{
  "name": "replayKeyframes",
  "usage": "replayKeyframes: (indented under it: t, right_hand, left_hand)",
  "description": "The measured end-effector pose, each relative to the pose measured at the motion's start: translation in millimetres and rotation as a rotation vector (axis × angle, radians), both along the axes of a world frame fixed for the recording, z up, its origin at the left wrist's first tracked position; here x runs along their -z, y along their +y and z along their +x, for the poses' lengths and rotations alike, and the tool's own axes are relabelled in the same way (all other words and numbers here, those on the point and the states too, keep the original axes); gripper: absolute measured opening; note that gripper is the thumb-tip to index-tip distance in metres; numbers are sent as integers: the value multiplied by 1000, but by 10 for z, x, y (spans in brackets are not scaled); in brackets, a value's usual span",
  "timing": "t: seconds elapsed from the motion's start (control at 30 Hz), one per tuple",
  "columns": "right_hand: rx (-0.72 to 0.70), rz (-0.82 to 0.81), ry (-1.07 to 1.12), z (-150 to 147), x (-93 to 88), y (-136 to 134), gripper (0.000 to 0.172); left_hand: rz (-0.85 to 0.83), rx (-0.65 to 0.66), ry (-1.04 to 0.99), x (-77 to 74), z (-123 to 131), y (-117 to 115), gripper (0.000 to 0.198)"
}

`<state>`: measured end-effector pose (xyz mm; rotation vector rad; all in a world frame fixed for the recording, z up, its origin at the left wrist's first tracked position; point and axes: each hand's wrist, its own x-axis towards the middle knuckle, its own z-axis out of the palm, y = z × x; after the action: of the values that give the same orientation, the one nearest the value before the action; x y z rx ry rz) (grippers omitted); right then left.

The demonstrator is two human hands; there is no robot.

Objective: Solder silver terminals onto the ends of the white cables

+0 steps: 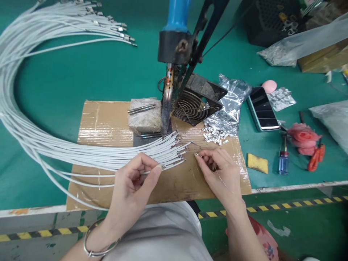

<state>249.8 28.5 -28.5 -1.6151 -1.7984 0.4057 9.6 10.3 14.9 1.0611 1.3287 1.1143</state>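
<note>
A thick bundle of white cables [89, 154] lies over the cardboard sheet [174, 186], its dark-tipped ends fanned out to the right. My left hand [137, 181] is closed, thumb and forefinger pinching one white cable near the front of the bundle. To the right of the cable ends, my right hand [221, 172] is also closed. A small, shiny piece shows at its fingertips, and thin solder wire [221, 179] runs across the palm toward the wrist. Above the cable ends hangs a soldering iron [167, 98], its tip pointing down beside a wrapped block [145, 117].
A black fan [190, 107] stands behind the iron. Tiny metal connectors [214, 134] lie in a pile by a silver bag [233, 94]. Rightward are a phone [263, 108], yellow sponge [257, 163], screwdriver [283, 161] and red-handled cutters [317, 157]. More cable ends [108, 27] lie back left.
</note>
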Motion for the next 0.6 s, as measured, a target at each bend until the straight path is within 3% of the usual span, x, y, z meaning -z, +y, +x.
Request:
replayKeyframes:
  t: [0.17, 0.4, 0.6]
  right_hand:
    - [25, 9, 90, -25, -45, -46, 12]
    - [70, -108, 490, -166, -190, -104, 14]
    - [205, -256, 842, -402, -318, -123, 8]
  left_hand:
    - [-33, -36, 42, -68, 46, -3, 23]
    - [10, -27, 112, -60, 58, 13, 21]
    - [-141, -120, 164, -172, 153, -23, 18]
